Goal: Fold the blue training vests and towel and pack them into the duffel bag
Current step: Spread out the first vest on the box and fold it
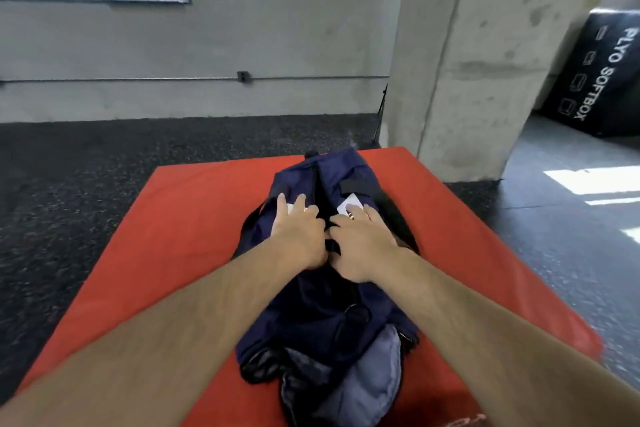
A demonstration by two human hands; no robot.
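Our left hand (300, 234) and right hand (363, 244) flat on the duffel bag (306, 310), fingers (282, 204) straight and apart.

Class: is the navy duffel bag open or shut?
Open at its near end: the navy fabric duffel bag gapes there, showing pale blue cloth.

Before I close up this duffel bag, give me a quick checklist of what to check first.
1. Duffel bag lies on the red mat: ok.
2. Left hand and right hand both on the bag's top, either side of its middle: ok.
3. Contents tucked in: not ok, pale blue fabric bulges from the near end.
4. Black mesh inside: not ok, it spills out beside that fabric.
5. Top opening closed: cannot tell, the hands cover it.
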